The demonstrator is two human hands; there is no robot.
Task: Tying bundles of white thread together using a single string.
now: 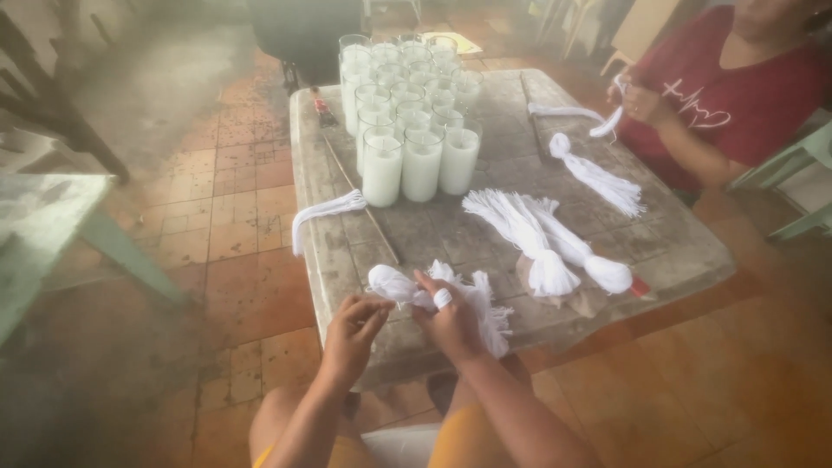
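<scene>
Gripping a bundle of white string (433, 299) at the near edge of the worn surface (676, 251), both hands work it together. Left hand (354, 322) pinches the knotted round end, which points left; right hand (452, 322) clasps the middle, one finger wrapped in string. Long axis runs left to right, loose fringe trailing past the right hand. Two finished bundles (555, 247) lie beyond, glass candle jars (416, 113) farther back, another person's hands (637, 100) at the far right.

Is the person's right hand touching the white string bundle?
Touching. The head view shows the right hand gripping the white string bundle, string wrapped around one finger.
</scene>
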